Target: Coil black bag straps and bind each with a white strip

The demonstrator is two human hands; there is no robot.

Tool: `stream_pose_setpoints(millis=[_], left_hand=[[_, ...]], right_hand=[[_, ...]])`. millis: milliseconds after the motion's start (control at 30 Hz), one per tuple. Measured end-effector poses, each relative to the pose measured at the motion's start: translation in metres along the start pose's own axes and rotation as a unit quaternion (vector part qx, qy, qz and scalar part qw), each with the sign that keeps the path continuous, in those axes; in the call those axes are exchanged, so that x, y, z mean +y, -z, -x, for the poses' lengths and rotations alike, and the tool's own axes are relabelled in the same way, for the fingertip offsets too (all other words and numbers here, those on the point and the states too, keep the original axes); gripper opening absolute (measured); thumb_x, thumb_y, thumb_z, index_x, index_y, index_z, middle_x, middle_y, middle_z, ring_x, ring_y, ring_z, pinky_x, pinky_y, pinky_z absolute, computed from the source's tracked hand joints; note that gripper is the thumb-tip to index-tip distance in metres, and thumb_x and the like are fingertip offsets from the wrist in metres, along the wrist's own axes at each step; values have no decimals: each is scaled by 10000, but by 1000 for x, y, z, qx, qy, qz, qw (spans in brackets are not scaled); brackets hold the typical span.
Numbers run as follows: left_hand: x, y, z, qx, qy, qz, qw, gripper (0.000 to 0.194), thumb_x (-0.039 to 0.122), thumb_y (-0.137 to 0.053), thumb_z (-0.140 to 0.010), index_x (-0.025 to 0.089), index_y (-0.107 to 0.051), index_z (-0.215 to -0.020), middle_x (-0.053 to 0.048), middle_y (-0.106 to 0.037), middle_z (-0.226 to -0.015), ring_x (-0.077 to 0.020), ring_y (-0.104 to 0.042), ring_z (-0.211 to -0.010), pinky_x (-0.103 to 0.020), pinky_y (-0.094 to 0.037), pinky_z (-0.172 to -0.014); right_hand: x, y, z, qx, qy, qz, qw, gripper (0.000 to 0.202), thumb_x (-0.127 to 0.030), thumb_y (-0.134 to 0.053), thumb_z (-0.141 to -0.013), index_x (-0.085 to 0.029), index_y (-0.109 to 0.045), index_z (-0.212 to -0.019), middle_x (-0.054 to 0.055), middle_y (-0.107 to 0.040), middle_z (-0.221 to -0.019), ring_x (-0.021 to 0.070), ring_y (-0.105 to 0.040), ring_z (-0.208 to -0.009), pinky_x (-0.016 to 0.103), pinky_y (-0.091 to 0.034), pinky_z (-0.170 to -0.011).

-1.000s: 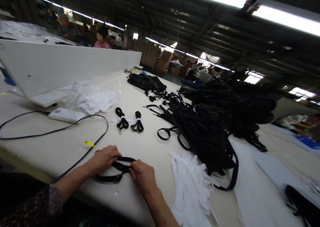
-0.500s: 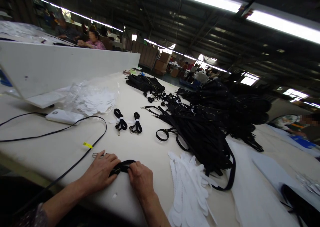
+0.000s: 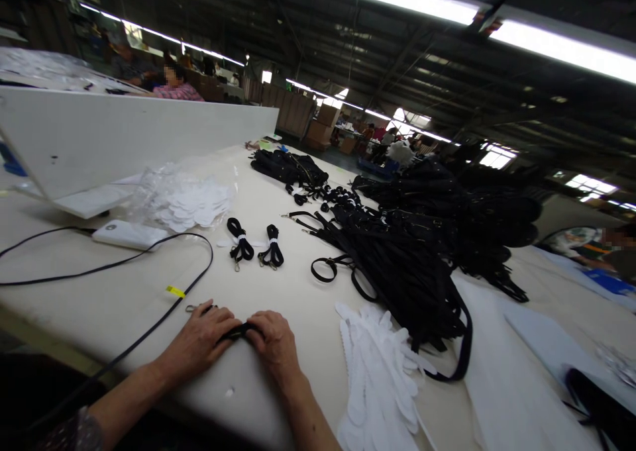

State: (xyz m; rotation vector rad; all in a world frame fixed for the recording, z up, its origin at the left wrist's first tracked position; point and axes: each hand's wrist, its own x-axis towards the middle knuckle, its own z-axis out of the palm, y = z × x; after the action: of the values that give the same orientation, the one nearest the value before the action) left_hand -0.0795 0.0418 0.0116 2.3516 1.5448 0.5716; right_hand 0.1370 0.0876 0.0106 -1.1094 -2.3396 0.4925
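Between my hands, low over the near part of the table, is a folded black strap [image 3: 237, 331]. My left hand [image 3: 203, 335] is closed on its left part, and a metal clip [image 3: 191, 308] pokes out beyond the fingers. The fingers of my right hand [image 3: 272, 342] wrap round the other end, hiding much of it. Farther up lie two bundled black straps, a left one [image 3: 240, 242] and a right one [image 3: 271, 246], each bound with a white band and showing metal clips.
A large heap of black straps [image 3: 402, 272] spreads to the right, with white strips [image 3: 377, 378] before it. On the left are a white power bank [image 3: 130, 235] with a black cable, a plastic bag of white pieces [image 3: 183, 202] and a white board [image 3: 149, 130]. Other people sit farther off.
My right hand has moved slightly left and up, closer to my left hand. Less of the strap shows between them, and its loop looks flatter.
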Motion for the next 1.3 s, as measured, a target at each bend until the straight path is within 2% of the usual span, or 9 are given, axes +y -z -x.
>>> stream_pose_setpoints(millis=[200, 333, 467, 567, 700, 900, 1033, 1200, 1300], left_hand=[[-18, 7, 5, 33, 3, -5, 999, 452, 237, -628, -824, 287, -580, -1271, -42, -671, -1236, -262, -582, -1153, -498, -267, -1106], [-19, 9, 0, -2, 10, 19, 1000, 266, 251, -583, -869, 277, -652, -1125, -33, -705, -1071, -247, -605, -1000, -429, -399, -958], [-13, 10, -6, -12, 26, 24, 999, 185, 251, -547, -898, 265, -674, -1033, -38, -700, -991, -246, -612, -950, -403, -439, -872], [-14, 18, -6, -25, 24, 32, 999, 260, 255, -588, -864, 274, -660, -1113, -39, -705, -1081, -251, -627, -1022, -398, -458, -921], [-31, 39, 0, -26, 37, 69, 997, 619, 402, -677, -823, 254, -494, -1396, -90, -569, -1436, -288, -522, -1304, -431, -397, -1115], [-52, 64, 12, -17, 84, 84, 993, 641, 481, -606, -883, 267, -433, -1462, -99, -477, -1534, -294, -443, -1396, -475, -360, -1156], [-41, 51, 10, -54, 27, 34, 998, 677, 493, -680, -824, 291, -480, -1438, -93, -512, -1509, -314, -454, -1382, -482, -360, -1148], [-24, 34, -2, -39, 44, -12, 998, 403, 300, -619, -858, 282, -637, -1261, -62, -697, -1230, -273, -613, -1157, -437, -427, -1034], [-20, 33, -4, -48, 49, 2, 998, 267, 287, -584, -883, 283, -692, -1127, -41, -709, -1050, -243, -636, -995, -375, -470, -901]], right_hand=[[2, -7, 3, -4, -3, 37, 999, 139, -210, -655, -906, -282, -685, -1021, -9, -720, -991, 176, -603, -949, 286, -451, -873], [0, -4, 5, -8, -13, 47, 999, 177, -230, -657, -905, -287, -672, -1072, -3, -713, -1009, 182, -595, -966, 287, -446, -879], [-1, -6, 5, -16, -37, 53, 998, 186, -299, -679, -896, -306, -681, -1083, -5, -713, -1002, 185, -598, -948, 293, -440, -865], [-1, -8, 3, -18, -37, 72, 997, 115, -311, -663, -910, -310, -696, -1021, -10, -706, -958, 183, -591, -907, 287, -427, -819], [-3, -9, 3, -19, -15, 98, 995, 116, -296, -651, -919, -308, -693, -1026, -3, -700, -947, 184, -574, -884, 284, -411, -799], [-4, -8, 4, -13, -4, 105, 994, 120, -288, -636, -929, -298, -692, -1034, 2, -699, -935, 182, -566, -864, 281, -406, -781], [-3, -8, 3, -11, 1, 108, 994, 122, -290, -621, -938, -302, -693, -1037, 3, -699, -930, 180, -571, -866, 283, -412, -786], [-1, -9, 5, -13, -5, 100, 995, 133, -294, -664, -909, -311, -684, -1040, -6, -707, -970, 180, -583, -877, 285, -420, -788], [0, -8, 7, -5, -8, 81, 997, 204, -279, -666, -904, -302, -662, -1107, 4, -710, -1004, 183, -596, -917, 291, -428, -821]])
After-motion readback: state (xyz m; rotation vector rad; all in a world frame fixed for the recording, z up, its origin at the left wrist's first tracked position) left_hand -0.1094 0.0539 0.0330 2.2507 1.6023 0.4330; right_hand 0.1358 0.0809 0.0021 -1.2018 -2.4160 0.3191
